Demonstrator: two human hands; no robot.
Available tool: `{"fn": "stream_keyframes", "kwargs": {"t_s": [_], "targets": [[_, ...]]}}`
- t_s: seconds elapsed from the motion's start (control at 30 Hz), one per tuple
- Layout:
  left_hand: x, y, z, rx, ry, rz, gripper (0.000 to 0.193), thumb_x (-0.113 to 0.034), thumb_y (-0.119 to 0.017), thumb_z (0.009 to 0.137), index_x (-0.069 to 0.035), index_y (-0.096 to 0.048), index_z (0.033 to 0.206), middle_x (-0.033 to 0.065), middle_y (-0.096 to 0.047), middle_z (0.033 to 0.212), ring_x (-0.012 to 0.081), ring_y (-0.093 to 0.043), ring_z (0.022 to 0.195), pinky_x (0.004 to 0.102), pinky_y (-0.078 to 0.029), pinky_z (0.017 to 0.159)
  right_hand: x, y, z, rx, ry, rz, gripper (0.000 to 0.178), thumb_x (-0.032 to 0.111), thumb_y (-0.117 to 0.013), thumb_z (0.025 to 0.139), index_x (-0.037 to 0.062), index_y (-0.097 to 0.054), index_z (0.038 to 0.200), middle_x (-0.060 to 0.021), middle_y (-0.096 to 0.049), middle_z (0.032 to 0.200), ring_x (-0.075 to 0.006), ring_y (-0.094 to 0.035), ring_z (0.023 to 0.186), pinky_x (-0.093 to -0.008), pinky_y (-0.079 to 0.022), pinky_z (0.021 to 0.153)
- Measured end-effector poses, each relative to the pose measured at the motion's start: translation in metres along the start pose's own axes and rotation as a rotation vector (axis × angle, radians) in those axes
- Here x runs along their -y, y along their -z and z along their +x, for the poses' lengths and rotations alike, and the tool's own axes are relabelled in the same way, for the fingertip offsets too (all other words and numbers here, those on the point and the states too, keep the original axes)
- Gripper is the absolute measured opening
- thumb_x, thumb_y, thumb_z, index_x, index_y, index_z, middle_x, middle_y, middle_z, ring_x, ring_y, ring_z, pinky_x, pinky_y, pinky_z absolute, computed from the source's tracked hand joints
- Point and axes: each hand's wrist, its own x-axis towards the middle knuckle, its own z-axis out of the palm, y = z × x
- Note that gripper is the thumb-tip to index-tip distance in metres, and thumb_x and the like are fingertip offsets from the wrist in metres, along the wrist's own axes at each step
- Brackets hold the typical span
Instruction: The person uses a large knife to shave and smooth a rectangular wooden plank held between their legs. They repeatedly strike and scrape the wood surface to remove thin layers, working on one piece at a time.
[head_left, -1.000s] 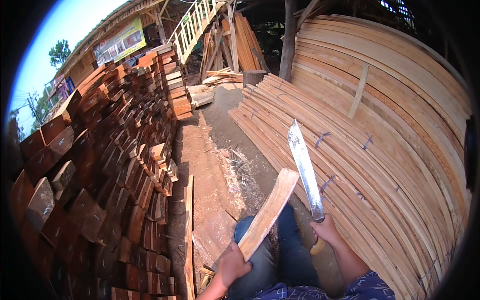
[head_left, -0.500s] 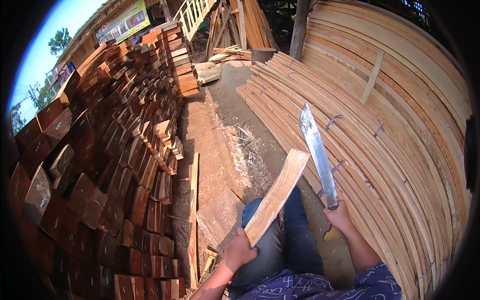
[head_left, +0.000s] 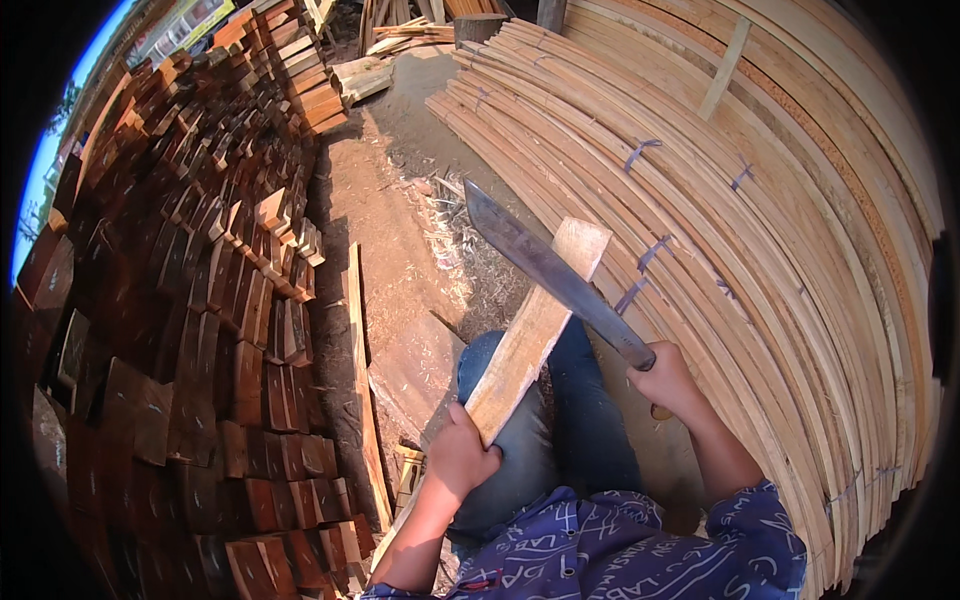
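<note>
1. Gripping the lower end of a wooden slat [head_left: 530, 330], the left hand [head_left: 462, 452] has its fingers clamped round it, angling it up over the knees.
2. Right hand [head_left: 667, 381] fingers wrap a machete [head_left: 545, 270] handle; its blade crosses the slat's upper end, seemingly for trimming.
3. Bundled pale slats [head_left: 780, 230] curve right; stacked reddish wood blocks [head_left: 200, 300] stand left.

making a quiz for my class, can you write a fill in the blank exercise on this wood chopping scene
1. The right hand grips the handle of a long ____.
2. The left hand holds the lower end of a pale wooden ____.
3. The blade crosses the plank near its ____ end.
4. The stacked reddish-brown wood blocks lie on the person's ____ side.

Missing words: machete; plank; upper; left
</note>
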Motion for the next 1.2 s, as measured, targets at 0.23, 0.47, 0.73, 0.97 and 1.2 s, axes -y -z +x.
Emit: {"fn": "stream_keyframes", "kwargs": {"t_s": [0.23,0.47,0.73,0.97,1.2], "targets": [[0.006,-0.002,0.002,0.0,0.012,-0.009,0.063,-0.02,-0.072,0.07,0.012,-0.036,0.111,0.0407,-0.06,0.096,0.054,-0.063,0.088,0.0512,-0.053,0.082,-0.009,0.003,0.007,0.035,-0.091,0.152,0.021,0.012,-0.071,0.074,-0.007,-0.068,0.083,-0.0175,-0.065,0.066,-0.0199,-0.063,0.062,-0.0357,-0.05,0.062],[-0.002,0.002,0.001,-0.029,0.015,0.043,0.063,-0.019,-0.072,0.071,0.013,-0.036,0.111,0.0421,-0.06,0.098,0.0549,-0.063,0.091,0.052,-0.053,0.083,-0.01,0.001,-0.008,0.158,-0.052,-0.169,0.024,0.013,-0.071,0.074,-0.0066,-0.07,0.087,-0.0201,-0.066,0.068,-0.0242,-0.066,0.063,-0.0374,-0.051,0.063],[0.006,-0.004,0.002,-0.053,-0.043,-0.026,0.061,-0.02,-0.071,0.072,0.013,-0.037,0.111,0.0409,-0.06,0.097,0.0546,-0.063,0.092,0.0512,-0.052,0.085,0.007,-0.001,0.001,0.096,-0.242,0.119,0.024,0.016,-0.07,0.074,-0.0056,-0.07,0.085,-0.0221,-0.066,0.067,-0.0337,-0.067,0.062,-0.0393,-0.052,0.062],[0.002,0.005,-0.006,-0.028,0.002,-0.019,0.06,-0.021,-0.07,0.072,0.014,-0.037,0.109,0.0392,-0.061,0.094,0.0528,-0.064,0.088,0.0501,-0.053,0.081,-0.001,0.004,-0.004,0.008,-0.04,-0.138,0.026,0.016,-0.071,0.073,-0.0041,-0.073,0.089,-0.0225,-0.065,0.066,-0.032,-0.069,0.064,-0.0396,-0.052,0.061],[0.005,0.002,-0.009,-0.045,0.018,0.022,0.058,-0.019,-0.071,0.071,0.014,-0.039,0.108,0.0389,-0.062,0.092,0.0516,-0.065,0.085,0.0513,-0.053,0.08,-0.007,-0.018,-0.007,0.036,0.005,0.055,0.02,0.013,-0.07,0.072,-0.006,-0.066,0.077,-0.0201,-0.063,0.063,-0.0276,-0.066,0.061,-0.0401,-0.049,0.059]]}}
